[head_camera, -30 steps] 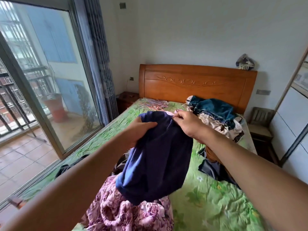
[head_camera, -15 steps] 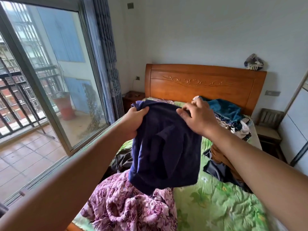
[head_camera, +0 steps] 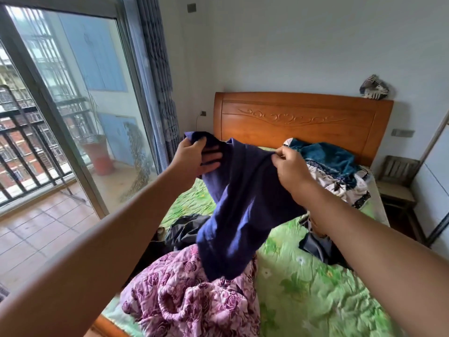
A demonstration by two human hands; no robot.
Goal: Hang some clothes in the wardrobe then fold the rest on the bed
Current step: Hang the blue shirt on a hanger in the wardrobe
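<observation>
Since a second ago both hands have risen and spread apart, stretching the navy garment (head_camera: pixel 243 203) wider above the bed (head_camera: pixel 303 276). Fingers (head_camera: pixel 211 156) of the left hand (head_camera: pixel 194 159) lie half-open under the cloth's upper left corner, the thumb pinning it on top. Right hand (head_camera: pixel 291 171) pinches the upper right edge between thumb and curled fingers. Below them the garment hangs in the air, its lower end just over a purple floral garment (head_camera: pixel 194 295) heaped at the foot of the green quilt. Dark clothes (head_camera: pixel 184 229) lie beside that heap, and a teal and patterned pile (head_camera: pixel 332 171) sits near the wooden headboard (head_camera: pixel 303 117). A glass balcony door (head_camera: pixel 73 105) stands to the left.
</observation>
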